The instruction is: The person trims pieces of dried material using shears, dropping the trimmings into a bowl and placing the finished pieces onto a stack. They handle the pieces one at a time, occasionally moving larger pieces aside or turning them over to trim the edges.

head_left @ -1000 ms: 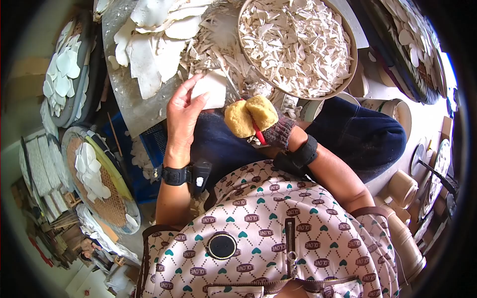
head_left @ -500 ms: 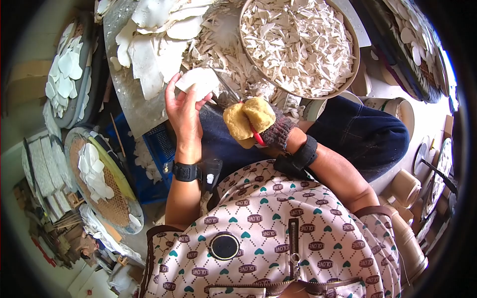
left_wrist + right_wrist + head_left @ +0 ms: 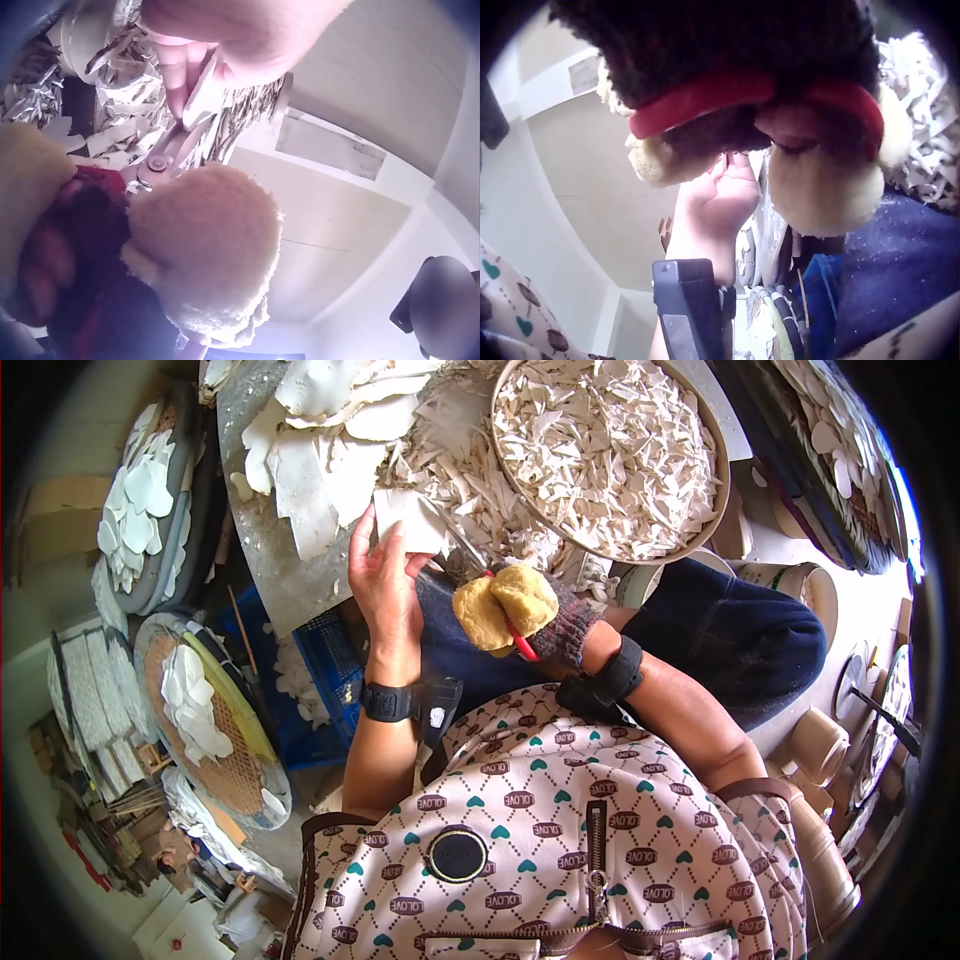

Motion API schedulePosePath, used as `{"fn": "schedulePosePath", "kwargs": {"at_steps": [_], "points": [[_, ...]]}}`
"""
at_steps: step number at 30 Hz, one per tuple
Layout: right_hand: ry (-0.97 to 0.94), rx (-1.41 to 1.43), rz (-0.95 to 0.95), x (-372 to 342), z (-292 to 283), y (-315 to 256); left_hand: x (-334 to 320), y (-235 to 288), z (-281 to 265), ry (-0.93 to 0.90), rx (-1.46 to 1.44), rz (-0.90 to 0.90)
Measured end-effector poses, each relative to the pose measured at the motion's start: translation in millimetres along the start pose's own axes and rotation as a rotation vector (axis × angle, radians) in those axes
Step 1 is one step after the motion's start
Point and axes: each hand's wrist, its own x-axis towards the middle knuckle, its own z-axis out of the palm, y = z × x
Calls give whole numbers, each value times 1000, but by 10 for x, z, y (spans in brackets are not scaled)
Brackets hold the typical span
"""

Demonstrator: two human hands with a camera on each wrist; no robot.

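In the head view my left hand [image 3: 388, 595] pinches a thin, flat white piece [image 3: 414, 525] between thumb and fingers. My right hand [image 3: 562, 625] wears a dark knitted glove and grips a pair of shears [image 3: 159, 163] with red handles. Thick yellow foam [image 3: 482, 612] is wrapped around those handles and hides most of the right fingers in the head view. The shears' blades point up toward the white piece, close by its lower right edge. From the left wrist, the blades overlap the piece's lower end.
A round tray [image 3: 722, 480] heaped with white offcuts sits at upper right. Larger white sheets [image 3: 310, 500] are stacked on the grey board [image 3: 262, 575] at left. Round trays with white pieces [image 3: 135, 510] stand further left, near a blue crate [image 3: 330, 660]. Scraps cover the board's middle.
The left hand drew back and turned the white piece, then brought it again toward the shears at a different angle. The right hand has stayed nearly in place, gripping the shears.
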Motion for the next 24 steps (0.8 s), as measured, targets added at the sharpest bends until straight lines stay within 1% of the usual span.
{"fn": "schedulePosePath", "kwargs": {"at_steps": [2,4,5,9,10,13,14,16,17,19,21,23,24], "points": [[-52,-11,-14,-6,-30,5,23,-8,-38,-28,16,-19],[-45,37,4,-1,-18,-19,55,9,-83,-55,30,-43],[-13,89,31,5,10,-53,74,21,-98,-69,34,-58],[-44,74,55,54,6,1,71,92,-136,-158,149,-134],[-42,78,63,63,20,29,41,60,-146,-180,110,-128],[12,145,81,78,73,-9,26,65,-183,-175,157,-147],[-2,126,57,77,25,-153,32,60,-203,-195,170,-153],[-3,88,6,55,9,-181,49,67,-222,-228,186,-153],[11,70,-24,36,38,-81,58,74,-232,-243,195,-151],[21,-65,-116,71,31,-76,82,85,-253,-291,225,-140],[22,-297,-231,111,-12,-159,77,70,-256,-318,257,-130],[7,-9,-122,128,10,-85,41,33,-248,-317,290,-116],[-5,9,-104,127,5,-65,32,50,-240,-324,271,-135]]}}
